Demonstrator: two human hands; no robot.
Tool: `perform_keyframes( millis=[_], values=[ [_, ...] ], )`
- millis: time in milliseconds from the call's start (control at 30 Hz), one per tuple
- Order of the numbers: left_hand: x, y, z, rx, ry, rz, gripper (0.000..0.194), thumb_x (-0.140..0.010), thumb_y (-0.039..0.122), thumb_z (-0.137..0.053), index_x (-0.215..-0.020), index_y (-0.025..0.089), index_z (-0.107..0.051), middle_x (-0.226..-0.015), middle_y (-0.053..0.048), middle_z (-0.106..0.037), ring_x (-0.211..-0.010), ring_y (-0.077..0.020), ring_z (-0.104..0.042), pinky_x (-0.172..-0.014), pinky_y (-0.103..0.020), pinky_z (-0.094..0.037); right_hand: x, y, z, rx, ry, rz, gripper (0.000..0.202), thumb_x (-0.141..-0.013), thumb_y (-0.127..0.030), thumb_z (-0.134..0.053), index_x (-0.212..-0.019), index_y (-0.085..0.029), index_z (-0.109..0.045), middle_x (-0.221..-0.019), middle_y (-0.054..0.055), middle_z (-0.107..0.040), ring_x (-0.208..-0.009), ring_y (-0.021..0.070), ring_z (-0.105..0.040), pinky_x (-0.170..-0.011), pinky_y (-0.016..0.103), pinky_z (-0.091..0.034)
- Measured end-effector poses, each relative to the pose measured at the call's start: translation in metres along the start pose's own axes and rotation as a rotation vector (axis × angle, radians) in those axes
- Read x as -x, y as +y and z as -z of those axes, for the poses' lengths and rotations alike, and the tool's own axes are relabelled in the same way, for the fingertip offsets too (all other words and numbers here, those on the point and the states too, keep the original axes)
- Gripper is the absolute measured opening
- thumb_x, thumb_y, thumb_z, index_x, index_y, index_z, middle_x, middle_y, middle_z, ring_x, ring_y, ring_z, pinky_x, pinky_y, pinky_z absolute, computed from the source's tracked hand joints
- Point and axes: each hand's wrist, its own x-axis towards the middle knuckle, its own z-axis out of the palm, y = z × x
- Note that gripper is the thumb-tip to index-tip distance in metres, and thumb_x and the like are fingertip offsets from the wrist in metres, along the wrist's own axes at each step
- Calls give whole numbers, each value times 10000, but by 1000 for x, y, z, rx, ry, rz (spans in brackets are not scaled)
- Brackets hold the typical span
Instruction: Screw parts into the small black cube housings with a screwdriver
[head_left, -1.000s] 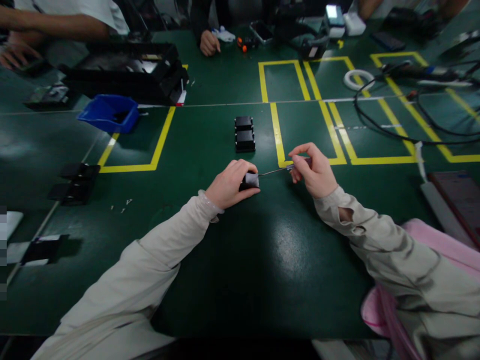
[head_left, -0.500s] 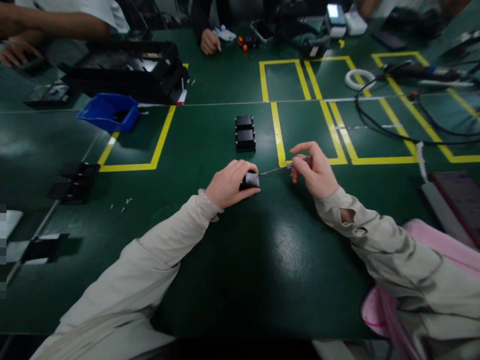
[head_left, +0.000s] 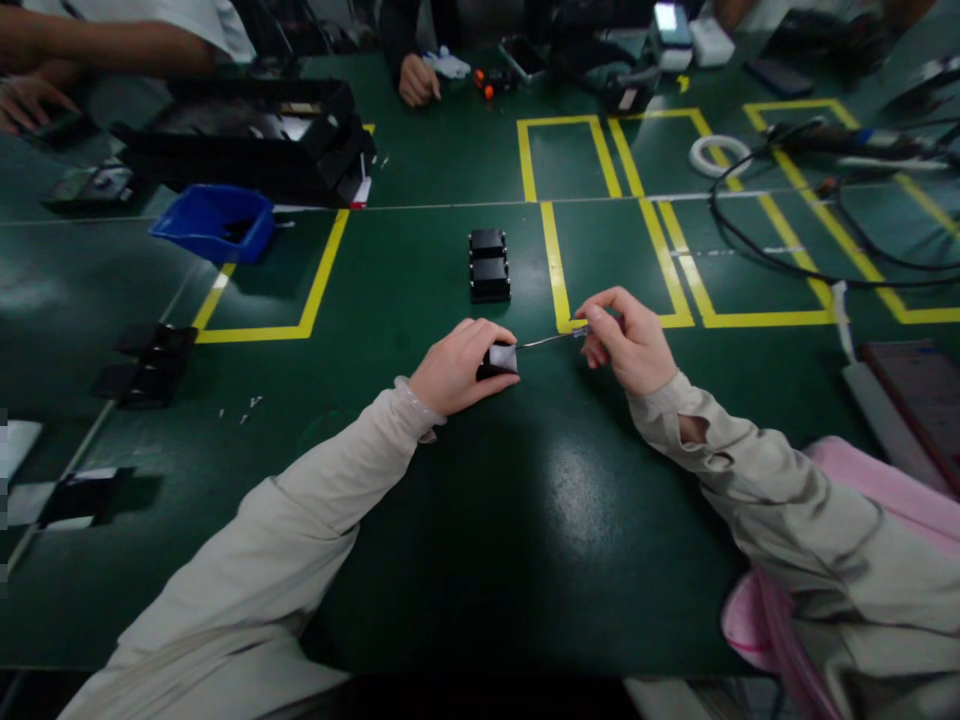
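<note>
My left hand (head_left: 463, 367) is wrapped round a small black block (head_left: 501, 361) with a pale shiny face, low over the green table (head_left: 480, 540). From the right, my right hand (head_left: 624, 338) grips a screwdriver (head_left: 551, 340) by its handle, most of which the fingers hide. The thin shaft points left, and its tip meets the right side of the block. Beyond my left hand, two black blocks (head_left: 489, 265) stand one behind the other, with small shiny bits along their sides.
Small screws (head_left: 250, 410) and black parts (head_left: 146, 367) lie at left, near a blue bin (head_left: 217, 222) and black trays (head_left: 247, 140). A white ring (head_left: 720, 156) and cables sit at right. Across the table rests a person's hand (head_left: 418, 81).
The fingers of my right hand have shifted around the screwdriver handle, which shows less now. My left hand keeps its hold on the block, almost unmoved.
</note>
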Motion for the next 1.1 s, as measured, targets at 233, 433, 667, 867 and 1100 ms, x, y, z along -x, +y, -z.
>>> perform_keyframes(
  millis=[233,433,667,867,1100],
  values=[
    [0,0,0,11,18,-11,335,-861,372,-661,-1087,161,-532,-1053,-76,-633,-948,-212,-559,-824,-337,-468,0,-1,0,-2,1,18,285,-858,-507,-607,-966,-270,-492,-489,-79,-485,-418,122,-489,-438,302,-396],
    [-1,0,1,19,8,-5,328,-864,372,-655,-1085,163,-532,-1052,-80,-630,-960,-217,-560,-829,-342,-464,0,-1,0,-24,-1,-1,227,-883,-473,-580,-893,-259,-505,-442,-90,-426,-374,111,-436,-411,292,-381],
    [-1,0,0,24,12,-11,330,-857,364,-663,-1078,157,-532,-1040,-80,-624,-945,-216,-557,-815,-337,-462,0,0,0,-11,0,0,190,-899,-436,-565,-912,-255,-507,-452,-87,-450,-380,110,-458,-414,284,-393],
    [-1,-1,-2,13,28,-29,335,-860,365,-664,-1082,153,-528,-1041,-78,-624,-942,-212,-554,-824,-336,-462,-1,1,0,-15,4,49,189,-877,-358,-607,-980,-250,-491,-488,-92,-499,-407,107,-494,-427,271,-393],
    [-1,-1,-1,15,23,-22,335,-853,357,-672,-1079,155,-528,-1043,-79,-623,-943,-214,-556,-823,-336,-463,-1,1,1,8,-11,27,182,-898,-416,-568,-899,-243,-512,-444,-92,-473,-380,100,-465,-416,267,-392]
  ],
)
